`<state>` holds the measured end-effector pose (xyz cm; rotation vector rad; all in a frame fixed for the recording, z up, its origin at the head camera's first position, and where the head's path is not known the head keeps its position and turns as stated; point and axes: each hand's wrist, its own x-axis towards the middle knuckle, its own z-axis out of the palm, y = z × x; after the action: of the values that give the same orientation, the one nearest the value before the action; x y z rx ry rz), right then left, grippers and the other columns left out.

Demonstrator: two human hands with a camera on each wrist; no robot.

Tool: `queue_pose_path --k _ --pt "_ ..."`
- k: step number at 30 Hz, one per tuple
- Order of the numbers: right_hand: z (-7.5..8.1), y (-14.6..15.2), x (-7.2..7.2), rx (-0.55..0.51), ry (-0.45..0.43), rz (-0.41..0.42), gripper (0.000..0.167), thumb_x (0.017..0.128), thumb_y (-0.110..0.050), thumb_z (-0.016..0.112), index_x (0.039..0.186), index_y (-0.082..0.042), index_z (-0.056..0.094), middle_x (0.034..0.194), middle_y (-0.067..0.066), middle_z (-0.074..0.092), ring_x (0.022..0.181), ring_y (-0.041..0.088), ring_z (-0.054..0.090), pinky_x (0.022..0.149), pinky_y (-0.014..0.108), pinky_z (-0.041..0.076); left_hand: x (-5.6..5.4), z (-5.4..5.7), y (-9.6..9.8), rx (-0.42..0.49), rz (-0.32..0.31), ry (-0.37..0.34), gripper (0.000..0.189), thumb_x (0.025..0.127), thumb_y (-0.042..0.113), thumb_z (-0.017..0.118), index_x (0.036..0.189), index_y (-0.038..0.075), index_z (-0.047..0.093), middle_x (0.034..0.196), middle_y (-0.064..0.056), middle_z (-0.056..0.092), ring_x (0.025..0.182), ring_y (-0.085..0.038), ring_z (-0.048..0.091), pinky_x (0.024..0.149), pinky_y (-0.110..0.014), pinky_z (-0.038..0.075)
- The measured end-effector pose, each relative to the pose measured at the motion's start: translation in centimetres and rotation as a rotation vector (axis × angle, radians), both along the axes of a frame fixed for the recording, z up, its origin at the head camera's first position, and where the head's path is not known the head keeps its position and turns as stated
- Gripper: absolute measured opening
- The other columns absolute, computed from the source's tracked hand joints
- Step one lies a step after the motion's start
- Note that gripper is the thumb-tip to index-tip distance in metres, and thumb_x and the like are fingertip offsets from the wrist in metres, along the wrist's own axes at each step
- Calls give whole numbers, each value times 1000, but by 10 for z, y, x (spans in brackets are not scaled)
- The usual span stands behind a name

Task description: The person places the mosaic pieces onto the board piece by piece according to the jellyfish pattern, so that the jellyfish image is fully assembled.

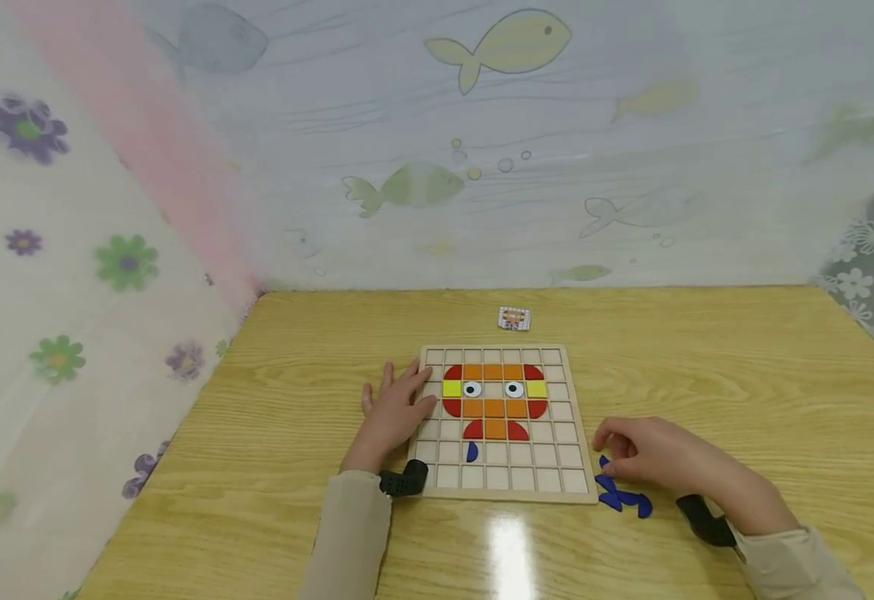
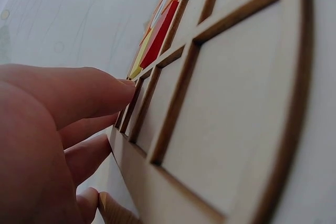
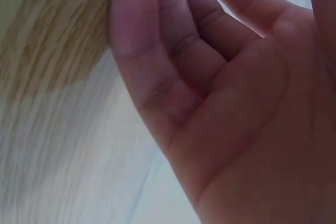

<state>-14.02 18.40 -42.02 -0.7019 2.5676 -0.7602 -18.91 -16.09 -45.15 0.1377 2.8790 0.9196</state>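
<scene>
A wooden grid board (image 1: 506, 495) lies flat on the table, holding orange, red and yellow tiles and two round white eye pieces. My left hand (image 1: 395, 417) rests on its left edge with spread fingers; in the left wrist view, the thumb (image 2: 100, 93) touches the frame beside the cells. One blue half-round piece (image 1: 471, 452) sits in a cell below the red and orange row. Right of the board, my right hand (image 1: 657, 446) hovers with loosely bent fingers over several loose blue pieces (image 1: 643, 505). Its thumb is at the uppermost one; the right wrist view cuts off the fingertips.
A small printed card (image 1: 514, 318) with a similar coloured pattern lies behind the board. The wooden table (image 1: 332, 333) meets a wall (image 1: 377, 242) covered with fish pictures at the back, and a flowered wall (image 1: 92, 325) stands along the left.
</scene>
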Motion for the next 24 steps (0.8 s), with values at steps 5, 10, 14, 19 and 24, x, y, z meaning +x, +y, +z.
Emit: queue_pose_path --k 5,10,14,19,24 --pt "1 -4 1 59 50 -34 11 82 -21 63 91 -19 56 65 -10 44 56 4 39 53 22 33 0 0 0 -3 3 3 48 89 36 50 135 25 42 145 6 23 135 -27 -2 99 -54 -11" --pt "1 -8 4 101 87 -59 11 83 -27 63 87 -21 54 63 -11 44 53 3 39 52 22 33 0 -1 0 9 4 1 48 88 35 51 135 25 42 145 7 23 135 -27 -3 99 -54 -11" --pt "1 -11 6 139 98 -85 9 82 -23 63 86 -21 55 62 -11 44 53 4 39 53 23 34 2 -3 1 8 6 -5 48 89 35 50 135 25 42 145 7 22 135 -27 -3 99 -54 -11" --pt "1 -16 8 179 115 -116 7 82 -15 58 84 -21 54 60 -9 43 53 7 39 54 25 34 2 -3 1 8 2 -1 48 89 35 50 135 24 42 145 6 22 135 -27 -3 99 -54 -11" --pt "2 -17 4 174 155 -110 7 82 -18 60 82 -20 53 60 -9 43 52 6 38 53 24 34 -1 0 1 8 3 13 48 89 35 50 135 24 42 145 5 23 135 -28 -2 99 -55 -11"
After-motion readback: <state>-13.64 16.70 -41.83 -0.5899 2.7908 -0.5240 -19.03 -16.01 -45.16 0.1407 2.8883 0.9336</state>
